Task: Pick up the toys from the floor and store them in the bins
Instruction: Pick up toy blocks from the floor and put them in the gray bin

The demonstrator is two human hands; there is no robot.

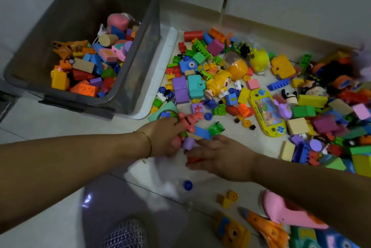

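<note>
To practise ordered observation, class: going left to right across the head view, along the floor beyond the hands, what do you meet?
Grey bin → white lid → teal toy camera → yellow water-game handheld → green block → pink foam block.

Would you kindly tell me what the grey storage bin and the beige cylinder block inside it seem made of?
The grey storage bin looks like smooth translucent plastic: toys show through its wall. The beige cylinder block is probably unpainted wood, matte and pale tan.
</note>
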